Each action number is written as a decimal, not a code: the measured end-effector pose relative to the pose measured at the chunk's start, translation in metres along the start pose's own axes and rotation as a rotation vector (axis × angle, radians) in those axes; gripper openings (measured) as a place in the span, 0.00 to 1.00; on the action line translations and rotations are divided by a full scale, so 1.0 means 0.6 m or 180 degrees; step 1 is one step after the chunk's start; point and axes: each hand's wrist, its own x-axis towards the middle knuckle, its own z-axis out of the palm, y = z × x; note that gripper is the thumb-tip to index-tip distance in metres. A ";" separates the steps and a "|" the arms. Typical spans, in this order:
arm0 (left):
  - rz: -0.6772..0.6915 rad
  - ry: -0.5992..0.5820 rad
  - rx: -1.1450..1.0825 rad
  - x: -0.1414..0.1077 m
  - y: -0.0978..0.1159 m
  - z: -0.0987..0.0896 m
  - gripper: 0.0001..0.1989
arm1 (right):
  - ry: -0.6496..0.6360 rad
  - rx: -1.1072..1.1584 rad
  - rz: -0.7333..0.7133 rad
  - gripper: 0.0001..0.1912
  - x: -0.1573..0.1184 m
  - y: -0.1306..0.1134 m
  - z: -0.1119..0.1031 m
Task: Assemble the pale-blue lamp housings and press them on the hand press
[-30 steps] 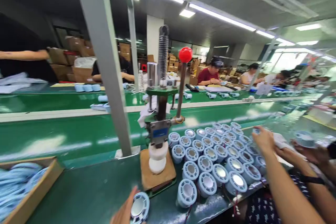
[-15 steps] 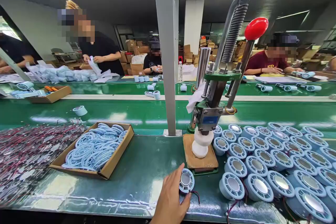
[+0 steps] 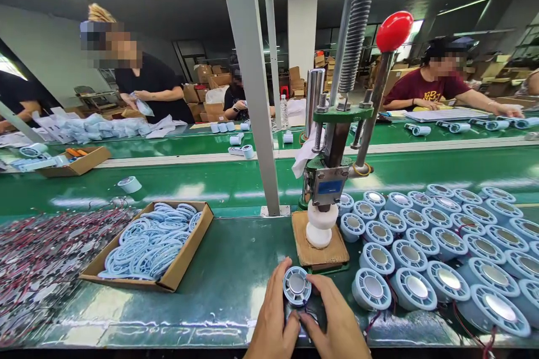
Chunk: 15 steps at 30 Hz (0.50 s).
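Note:
A small light-blue round housing point(image 3: 296, 287) with a silver disc in its slotted top stands on the bench, a dark wire trailing from its near side. My left hand point(image 3: 273, 311) curls around its left side. From the right, my right hand point(image 3: 336, 314) touches its edge with the forefinger, while both thumbs meet near the wire. Just beyond stands a hand press point(image 3: 332, 179) with a red-knobbed lever point(image 3: 394, 32). Its white pressing block point(image 3: 322, 224) rests over a brown board point(image 3: 309, 255). Rows of similar blue housings point(image 3: 416, 283) stand to the right.
Left of my hands lies a cardboard tray point(image 3: 191, 258) of light-blue rings point(image 3: 154, 241). A heap of small parts with red and black wires point(image 3: 54, 269) spreads farther left. A grey post point(image 3: 252, 95) rises behind the bench. Several co-workers sit or stand across the green conveyor point(image 3: 202, 179).
My right hand has come into view and joined the left at the housing. The view has shifted slightly. Across the line, the co-worker in dark red has stretched an arm rightward.

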 end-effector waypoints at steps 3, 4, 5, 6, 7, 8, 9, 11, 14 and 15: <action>0.0014 0.0180 -0.0013 -0.007 -0.011 0.010 0.36 | 0.0162 -0.0391 0.0155 0.13 -0.015 0.006 0.035; 0.0037 0.0181 0.0052 -0.007 -0.011 0.013 0.35 | 0.0172 -0.0519 0.0136 0.06 -0.021 0.010 0.039; 0.0094 0.0167 0.0137 -0.007 -0.011 0.016 0.33 | 0.0185 -0.0618 0.0091 0.04 -0.027 0.014 0.041; 0.0163 0.0139 0.0231 -0.006 -0.010 0.019 0.32 | 0.0220 -0.0681 0.0028 0.09 -0.032 0.017 0.042; 0.0230 0.0118 0.0326 -0.005 -0.010 0.022 0.31 | 0.0279 -0.0713 -0.0049 0.13 -0.035 0.018 0.043; 0.0286 0.0125 0.0416 -0.004 -0.012 0.026 0.31 | 0.0347 -0.0722 -0.0135 0.16 -0.037 0.018 0.044; 0.0341 0.0156 0.0496 -0.003 -0.015 0.029 0.31 | 0.0396 -0.0719 -0.0219 0.19 -0.037 0.018 0.045; 0.0436 0.0259 0.0632 -0.002 -0.023 0.036 0.31 | 0.0439 -0.0734 -0.0338 0.21 -0.036 0.016 0.047; 0.0523 0.0326 0.0791 -0.002 -0.030 0.039 0.31 | 0.0463 -0.0801 -0.0453 0.21 -0.030 0.016 0.046; 0.0510 0.0299 0.0831 -0.002 -0.029 0.038 0.31 | 0.0464 -0.0831 -0.0476 0.20 -0.028 0.017 0.045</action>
